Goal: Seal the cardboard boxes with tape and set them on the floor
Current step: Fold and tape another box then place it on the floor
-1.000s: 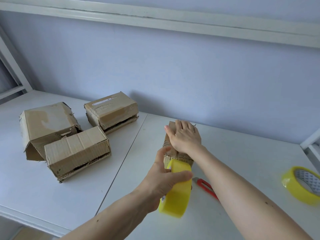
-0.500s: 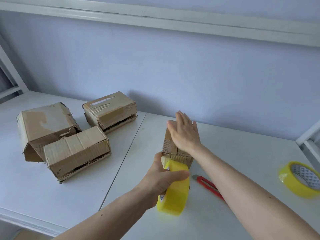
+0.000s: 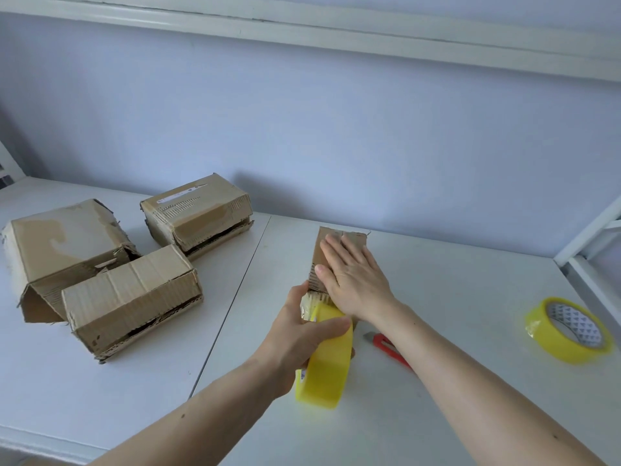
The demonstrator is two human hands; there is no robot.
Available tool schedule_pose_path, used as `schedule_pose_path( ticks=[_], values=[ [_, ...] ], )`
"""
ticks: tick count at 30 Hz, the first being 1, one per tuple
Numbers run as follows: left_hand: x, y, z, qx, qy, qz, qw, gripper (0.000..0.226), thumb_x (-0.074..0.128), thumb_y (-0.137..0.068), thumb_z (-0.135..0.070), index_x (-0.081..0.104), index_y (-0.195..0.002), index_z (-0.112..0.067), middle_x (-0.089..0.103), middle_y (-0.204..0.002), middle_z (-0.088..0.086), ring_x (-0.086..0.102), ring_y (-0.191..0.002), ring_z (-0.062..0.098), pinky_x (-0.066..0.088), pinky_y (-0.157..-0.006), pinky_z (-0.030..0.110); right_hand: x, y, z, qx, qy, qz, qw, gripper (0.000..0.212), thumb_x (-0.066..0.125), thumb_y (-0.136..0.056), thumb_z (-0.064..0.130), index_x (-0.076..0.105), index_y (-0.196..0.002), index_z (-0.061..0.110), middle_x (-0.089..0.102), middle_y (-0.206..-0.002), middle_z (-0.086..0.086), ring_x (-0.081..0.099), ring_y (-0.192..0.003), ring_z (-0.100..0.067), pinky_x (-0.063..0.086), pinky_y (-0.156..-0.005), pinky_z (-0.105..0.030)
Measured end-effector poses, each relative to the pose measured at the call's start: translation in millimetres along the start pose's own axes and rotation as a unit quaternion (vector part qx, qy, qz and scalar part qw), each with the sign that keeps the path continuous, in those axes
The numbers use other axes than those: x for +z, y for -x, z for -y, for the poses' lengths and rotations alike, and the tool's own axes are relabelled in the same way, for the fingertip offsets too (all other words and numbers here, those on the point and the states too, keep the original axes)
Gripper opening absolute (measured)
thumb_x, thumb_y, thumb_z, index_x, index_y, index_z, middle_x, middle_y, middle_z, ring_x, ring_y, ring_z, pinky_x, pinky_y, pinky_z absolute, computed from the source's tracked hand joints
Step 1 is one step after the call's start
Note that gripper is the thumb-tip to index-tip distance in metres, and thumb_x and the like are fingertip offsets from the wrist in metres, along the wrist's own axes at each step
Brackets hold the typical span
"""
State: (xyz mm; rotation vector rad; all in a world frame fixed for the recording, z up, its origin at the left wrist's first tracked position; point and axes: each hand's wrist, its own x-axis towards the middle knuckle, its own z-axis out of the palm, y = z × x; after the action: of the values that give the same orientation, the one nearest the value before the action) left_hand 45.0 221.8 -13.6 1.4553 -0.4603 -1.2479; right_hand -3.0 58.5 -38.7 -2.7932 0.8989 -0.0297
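While right hand [image 3: 353, 280] presses box [image 3: 324, 253] flat, left fingers [image 3: 331, 326] grip tape roll [image 3: 327, 364]

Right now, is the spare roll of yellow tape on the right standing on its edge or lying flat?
Lying flat. The spare roll of yellow tape rests on its side on the white table, its round hole facing upward, with neither hand touching it.

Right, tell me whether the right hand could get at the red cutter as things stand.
Probably yes. The red cutter lies on the table just under the right forearm, with nothing on top of it. The right hand lies flat on the small box and holds nothing, so it could lift off and draw back.
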Motion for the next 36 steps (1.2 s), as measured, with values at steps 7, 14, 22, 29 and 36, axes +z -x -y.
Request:
schedule_pose_path(
  ticks=[7, 14, 22, 29, 36],
  values=[
    [-2.4, 5.5, 0.1, 0.002, 0.015, 0.003, 1.0, 0.067, 0.078, -0.087, -0.015, 0.038, -0.126, -0.05, 0.077, -0.093, 0.014, 0.076, -0.085, 0.037, 0.061, -0.079, 0.047, 19.0, 24.0, -14.4, -0.064, -0.398, -0.233, 0.885, 0.039, 0.04, -0.104, 0.036, 0.068, -0.124, 0.017, 0.059, -0.139, 0.009, 0.039, -0.142, -0.009, 0.029, -0.119, -0.042],
    [-5.1, 6.5, -4.6, -0.005, 0.015, 0.015, 1.0, 0.081, 0.079, -0.085, -0.017, 0.03, -0.143, -0.046, 0.078, -0.096, 0.013, 0.076, -0.087, 0.037, 0.063, -0.076, 0.042, 52.1, 20.1, -28.0, -0.129, -0.272, -0.333, 0.894, 0.043, 0.033, -0.106, 0.024, 0.073, -0.12, 0.012, 0.064, -0.132, 0.008, 0.045, -0.138, -0.011, 0.038, -0.113, -0.037],
    [-2.7, 11.2, -13.9, 0.007, 0.041, 0.012, 0.999, 0.077, 0.076, -0.081, 0.004, 0.029, -0.129, -0.035, 0.077, -0.1, 0.017, 0.075, -0.091, 0.034, 0.061, -0.076, 0.033, 34.8, -5.0, -13.8, -0.05, -0.267, -0.415, 0.868, 0.044, 0.038, -0.098, 0.021, 0.081, -0.089, 0.017, 0.074, -0.099, 0.017, 0.062, -0.108, -0.007, 0.049, -0.092, -0.025],
    [-1.2, 5.1, -47.1, 0.055, 0.054, -0.018, 0.997, 0.1, 0.074, -0.085, -0.004, 0.009, -0.158, -0.024, 0.078, -0.091, 0.015, 0.076, -0.082, 0.028, 0.058, -0.078, 0.035, -25.9, -34.8, -0.3, 0.111, -0.286, -0.254, 0.917, 0.054, 0.027, -0.092, 0.043, 0.08, -0.088, 0.034, 0.071, -0.102, 0.013, 0.058, -0.098, -0.013, 0.045, -0.085, -0.035],
    [3.4, -8.7, -25.1, -0.056, 0.077, 0.005, 0.995, 0.082, 0.067, -0.096, -0.02, 0.013, -0.158, -0.02, 0.069, -0.077, 0.024, 0.065, -0.053, 0.031, 0.059, -0.053, 0.036, -49.2, -76.2, -18.4, 0.245, -0.309, -0.224, 0.891, 0.048, 0.032, -0.098, 0.033, 0.063, -0.071, 0.01, 0.065, -0.081, -0.007, 0.057, -0.079, -0.032, 0.047, -0.075, -0.037]
  ],
)
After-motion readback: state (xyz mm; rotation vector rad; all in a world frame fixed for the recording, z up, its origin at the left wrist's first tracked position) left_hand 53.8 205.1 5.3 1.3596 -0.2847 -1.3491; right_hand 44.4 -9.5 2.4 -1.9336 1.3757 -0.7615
